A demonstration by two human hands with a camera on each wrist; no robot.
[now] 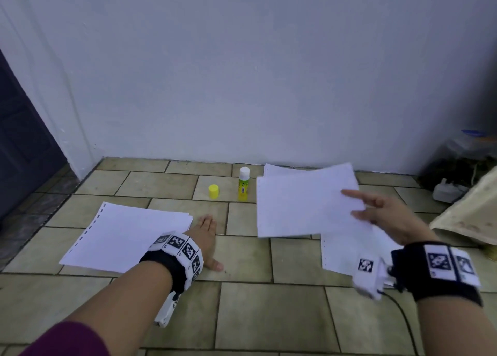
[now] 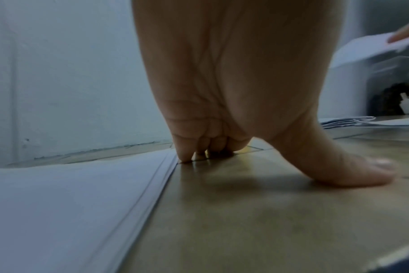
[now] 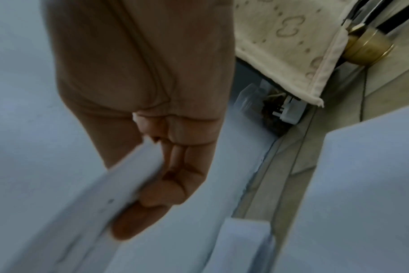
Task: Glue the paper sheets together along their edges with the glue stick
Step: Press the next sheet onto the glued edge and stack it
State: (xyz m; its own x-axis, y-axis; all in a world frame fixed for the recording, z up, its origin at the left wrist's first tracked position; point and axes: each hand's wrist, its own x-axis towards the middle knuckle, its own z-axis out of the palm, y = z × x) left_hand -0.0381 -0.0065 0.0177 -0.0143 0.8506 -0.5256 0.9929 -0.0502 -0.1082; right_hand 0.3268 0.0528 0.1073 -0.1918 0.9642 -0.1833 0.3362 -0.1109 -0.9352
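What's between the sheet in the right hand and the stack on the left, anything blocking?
Nothing visible blocks it. The held sheet is in the air in the right hand. Only bare floor and the left hand, resting beside the left stack, lie between; the glue stick stands farther back.

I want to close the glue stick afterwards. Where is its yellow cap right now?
In the head view the yellow cap stands on the tiled floor near the wall, just left of the upright glue stick, apart from it.
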